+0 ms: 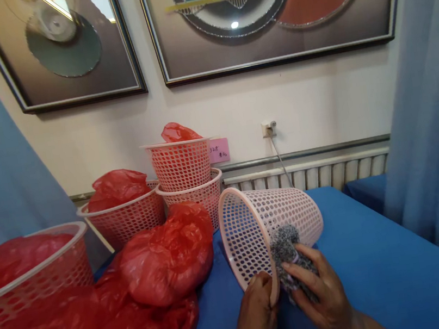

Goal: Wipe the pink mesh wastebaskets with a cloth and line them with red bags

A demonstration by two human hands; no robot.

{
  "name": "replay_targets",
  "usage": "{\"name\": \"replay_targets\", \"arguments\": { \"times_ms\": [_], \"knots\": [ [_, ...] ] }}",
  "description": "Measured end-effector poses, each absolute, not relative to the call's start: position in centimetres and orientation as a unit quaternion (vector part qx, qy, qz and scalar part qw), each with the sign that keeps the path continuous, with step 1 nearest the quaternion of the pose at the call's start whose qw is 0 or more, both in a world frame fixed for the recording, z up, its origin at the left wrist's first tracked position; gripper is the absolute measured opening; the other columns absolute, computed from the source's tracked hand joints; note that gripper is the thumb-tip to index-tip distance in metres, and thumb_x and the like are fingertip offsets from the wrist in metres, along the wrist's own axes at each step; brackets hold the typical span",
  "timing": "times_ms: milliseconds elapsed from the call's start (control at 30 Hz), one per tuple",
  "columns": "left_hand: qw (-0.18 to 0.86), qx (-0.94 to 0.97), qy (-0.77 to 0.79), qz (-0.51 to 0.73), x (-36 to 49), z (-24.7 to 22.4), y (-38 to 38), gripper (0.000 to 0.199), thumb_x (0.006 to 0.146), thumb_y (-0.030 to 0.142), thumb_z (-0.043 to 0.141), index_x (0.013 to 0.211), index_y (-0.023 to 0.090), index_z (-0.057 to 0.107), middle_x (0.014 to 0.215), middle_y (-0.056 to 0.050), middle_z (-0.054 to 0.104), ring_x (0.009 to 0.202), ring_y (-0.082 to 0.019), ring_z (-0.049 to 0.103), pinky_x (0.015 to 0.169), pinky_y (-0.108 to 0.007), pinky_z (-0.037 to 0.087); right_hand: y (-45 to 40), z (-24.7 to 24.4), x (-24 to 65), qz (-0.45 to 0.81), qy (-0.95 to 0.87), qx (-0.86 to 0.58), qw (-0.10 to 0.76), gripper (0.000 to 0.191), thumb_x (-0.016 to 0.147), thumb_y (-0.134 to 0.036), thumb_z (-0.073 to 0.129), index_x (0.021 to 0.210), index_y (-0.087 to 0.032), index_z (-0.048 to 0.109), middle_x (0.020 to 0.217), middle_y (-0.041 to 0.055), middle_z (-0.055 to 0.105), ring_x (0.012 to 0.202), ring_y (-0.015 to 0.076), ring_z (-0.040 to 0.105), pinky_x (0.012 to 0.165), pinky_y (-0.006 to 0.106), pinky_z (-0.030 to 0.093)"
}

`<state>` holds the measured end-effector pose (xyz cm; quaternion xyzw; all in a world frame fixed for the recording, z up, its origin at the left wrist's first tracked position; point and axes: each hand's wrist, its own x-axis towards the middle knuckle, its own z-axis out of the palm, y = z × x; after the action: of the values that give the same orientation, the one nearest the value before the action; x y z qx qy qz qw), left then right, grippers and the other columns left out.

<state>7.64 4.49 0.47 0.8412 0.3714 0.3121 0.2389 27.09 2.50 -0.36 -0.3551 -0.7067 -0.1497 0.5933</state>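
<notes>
A pink perforated basket (292, 206) lies on its side on the blue-covered surface (365, 253), its open mouth facing left. My left hand (255, 310) is closed round the lower part of its rim. In my right hand (322, 286) is a grey speckled cloth (287, 248), pressed against the outside of the basket just behind the rim. The fingers of that hand are bent over the cloth.
Red plastic bags (167, 255) are heaped at the left, beside a basket (80, 256) with a red bag in it. More pink baskets (182, 164) stand near the wall. Blue curtains (432, 99) hang at both sides; a radiator (328, 173) is behind.
</notes>
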Motion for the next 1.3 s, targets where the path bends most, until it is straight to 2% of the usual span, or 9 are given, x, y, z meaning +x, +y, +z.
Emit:
{"name": "replay_targets", "arguments": {
  "times_ms": [167, 300, 367, 467, 533, 667, 800, 1033, 1300],
  "knots": [
    [0.238, 0.835, 0.399, 0.294, 7.6, 0.5, 4.6, 0.029, 0.103, 0.031, 0.047, 0.104, 0.023, 0.075, 0.112, -0.010, 0.070, 0.107, -0.026, 0.064, 0.104, -0.042, 0.052, 6.7, -1.2, 31.5, -0.093, -0.578, -0.513, 0.628, 0.032, 0.096, -0.032, 0.057, 0.125, -0.024, 0.071, 0.138, 0.0142, 0.060, 0.127, 0.0327, 0.062, 0.108, 0.055, 0.052],
    [0.241, 0.835, 0.403, 0.288, 7.8, 0.4, 4.4, 0.027, 0.102, 0.031, 0.050, 0.100, 0.022, 0.075, 0.113, -0.010, 0.070, 0.107, -0.026, 0.065, 0.103, -0.041, 0.054, 9.4, -1.7, 34.8, -0.028, -0.435, -0.602, 0.669, 0.042, 0.092, -0.050, 0.059, 0.114, -0.018, 0.073, 0.118, 0.0153, 0.069, 0.114, 0.0345, 0.066, 0.108, 0.059, 0.050],
    [0.245, 0.827, 0.400, 0.310, 7.9, 0.2, 4.2, 0.023, 0.096, 0.031, 0.060, 0.112, 0.023, 0.075, 0.124, -0.010, 0.069, 0.115, -0.028, 0.064, 0.106, -0.042, 0.053, 9.1, -1.7, 34.3, -0.041, -0.454, -0.586, 0.670, 0.040, 0.092, -0.049, 0.059, 0.115, -0.018, 0.073, 0.121, 0.0152, 0.068, 0.117, 0.0339, 0.065, 0.109, 0.057, 0.050],
    [0.247, 0.778, 0.421, 0.395, 7.9, 0.4, 4.1, 0.057, 0.088, 0.040, 0.072, 0.142, 0.022, 0.062, 0.146, -0.015, 0.061, 0.135, -0.035, 0.056, 0.116, -0.051, 0.047, 7.4, -1.6, 31.7, -0.077, -0.572, -0.521, 0.629, 0.032, 0.096, -0.036, 0.058, 0.122, -0.023, 0.071, 0.137, 0.0143, 0.061, 0.126, 0.0313, 0.063, 0.107, 0.052, 0.053],
    [0.263, 0.734, 0.428, 0.458, 7.7, 1.0, 4.2, 0.062, 0.093, 0.048, 0.067, 0.148, 0.020, 0.057, 0.148, -0.016, 0.061, 0.137, -0.036, 0.056, 0.116, -0.051, 0.047, 6.3, -1.6, 30.0, -0.088, -0.636, -0.488, 0.591, 0.034, 0.096, -0.027, 0.056, 0.127, -0.026, 0.068, 0.142, 0.0127, 0.058, 0.129, 0.0295, 0.062, 0.105, 0.049, 0.057],
    [0.245, 0.721, 0.410, 0.501, 7.2, 2.9, 4.4, 0.043, 0.104, 0.051, 0.050, 0.124, 0.022, 0.073, 0.125, -0.012, 0.074, 0.118, -0.030, 0.067, 0.104, -0.043, 0.054, 5.3, -1.3, 28.7, -0.103, -0.666, -0.472, 0.569, 0.039, 0.095, -0.019, 0.056, 0.132, -0.027, 0.064, 0.143, 0.0125, 0.057, 0.128, 0.0292, 0.063, 0.100, 0.048, 0.061],
    [0.192, 0.790, 0.377, 0.443, 7.1, 3.0, 3.7, 0.027, 0.103, 0.041, 0.056, 0.105, 0.022, 0.076, 0.101, -0.008, 0.077, 0.096, -0.026, 0.068, 0.088, -0.038, 0.056, 3.6, -0.2, 28.3, -0.149, -0.662, -0.434, 0.592, 0.041, 0.095, -0.016, 0.056, 0.134, -0.026, 0.062, 0.144, 0.0133, 0.054, 0.129, 0.0292, 0.062, 0.099, 0.048, 0.061],
    [0.209, 0.816, 0.351, 0.408, 7.8, 1.7, 2.8, 0.021, 0.101, 0.023, 0.054, 0.116, 0.023, 0.068, 0.105, -0.008, 0.073, 0.095, -0.024, 0.066, 0.085, -0.035, 0.053, 2.3, 0.6, 27.6, -0.210, -0.703, -0.370, 0.570, 0.042, 0.094, -0.011, 0.057, 0.133, -0.025, 0.065, 0.146, 0.0128, 0.052, 0.131, 0.0275, 0.058, 0.100, 0.043, 0.059],
    [0.215, 0.832, 0.381, 0.341, 7.8, 1.8, 2.9, 0.013, 0.100, 0.023, 0.053, 0.091, 0.020, 0.062, 0.091, -0.006, 0.067, 0.090, -0.024, 0.061, 0.080, -0.034, 0.047, 8.2, -0.4, 34.9, -0.081, -0.443, -0.581, 0.678, 0.038, 0.093, -0.046, 0.062, 0.115, -0.018, 0.073, 0.119, 0.0147, 0.069, 0.113, 0.0335, 0.066, 0.104, 0.058, 0.052]
  ]
}}
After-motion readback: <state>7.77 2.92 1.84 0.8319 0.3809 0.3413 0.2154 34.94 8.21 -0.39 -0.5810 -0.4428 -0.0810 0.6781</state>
